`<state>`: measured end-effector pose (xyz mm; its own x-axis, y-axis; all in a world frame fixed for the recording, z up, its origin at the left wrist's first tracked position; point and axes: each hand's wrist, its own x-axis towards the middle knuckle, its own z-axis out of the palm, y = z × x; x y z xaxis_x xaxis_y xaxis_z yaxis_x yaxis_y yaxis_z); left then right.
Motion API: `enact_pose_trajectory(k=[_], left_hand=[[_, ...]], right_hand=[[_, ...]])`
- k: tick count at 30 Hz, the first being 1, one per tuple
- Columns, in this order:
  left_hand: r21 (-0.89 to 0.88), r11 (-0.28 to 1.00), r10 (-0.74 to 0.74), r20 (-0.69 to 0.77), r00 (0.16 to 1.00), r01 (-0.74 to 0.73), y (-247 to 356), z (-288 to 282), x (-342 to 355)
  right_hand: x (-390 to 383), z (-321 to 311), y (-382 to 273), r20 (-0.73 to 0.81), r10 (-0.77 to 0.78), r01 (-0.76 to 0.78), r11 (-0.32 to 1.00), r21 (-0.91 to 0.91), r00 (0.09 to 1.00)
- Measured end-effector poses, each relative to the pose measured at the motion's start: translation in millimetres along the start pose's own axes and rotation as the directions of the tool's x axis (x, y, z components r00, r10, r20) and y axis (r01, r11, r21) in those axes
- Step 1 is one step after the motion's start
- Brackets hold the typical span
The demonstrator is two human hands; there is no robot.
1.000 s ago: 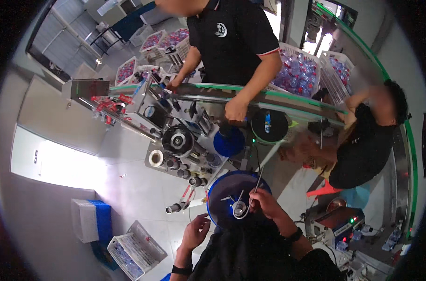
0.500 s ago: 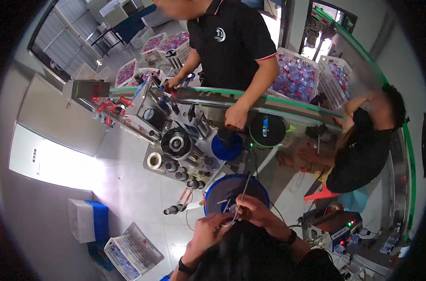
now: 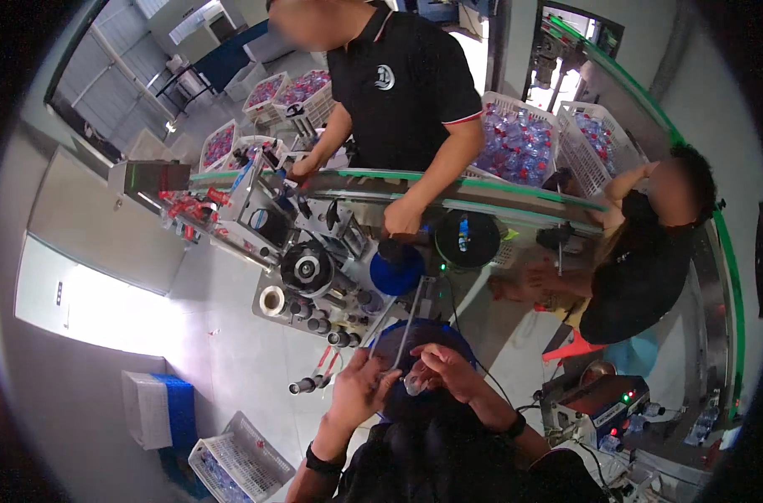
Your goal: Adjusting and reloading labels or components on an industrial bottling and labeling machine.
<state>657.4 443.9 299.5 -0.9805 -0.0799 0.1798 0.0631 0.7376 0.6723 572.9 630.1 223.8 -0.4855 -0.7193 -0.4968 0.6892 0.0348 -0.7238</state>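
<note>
My left hand (image 3: pixel 359 390) is closed around the lower end of a thin grey metal rod (image 3: pixel 409 323). The rod looks bent, with two long arms like tongs, pointing up and away from me. My right hand (image 3: pixel 448 370) is just to the right, fingers curled, with a small clear plastic piece (image 3: pixel 412 385) at its fingertips; its kind is too blurred to tell. Both hands are above a dark round drum with a blue rim (image 3: pixel 465 331), partly hidden by my hands and the rod.
Ahead stands a labelling-type machine with rollers (image 3: pixel 307 267) and a blue round knob (image 3: pixel 396 270). A co-worker (image 3: pixel 406 92) leans over the green-edged conveyor (image 3: pixel 515 186); another (image 3: pixel 641 268) sits right. Crates of bottles (image 3: pixel 515 138) are behind. A crate (image 3: pixel 247 457) lies lower left.
My hands have moved apart. The rod has shifted from my right hand's side towards my left hand, and a clear piece now shows at my right fingertips. The view has shifted slightly.
</note>
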Motion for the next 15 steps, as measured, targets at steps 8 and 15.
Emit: enact_pose_trajectory(k=[8, 15], left_hand=[[0.052, 0.997, 0.044, 0.106, 0.993, -0.050, -2, -11, 53], [-0.135, 0.989, 0.108, 0.396, 0.912, -0.059, -17, 12, 42]], right_hand=[[-10, -16, 28, -0.025, -0.072, 0.075, 0.989, 0.131, 0.997], [34, -53, 25, 0.041, -0.150, 0.085, 0.740, 0.667, 0.988]])
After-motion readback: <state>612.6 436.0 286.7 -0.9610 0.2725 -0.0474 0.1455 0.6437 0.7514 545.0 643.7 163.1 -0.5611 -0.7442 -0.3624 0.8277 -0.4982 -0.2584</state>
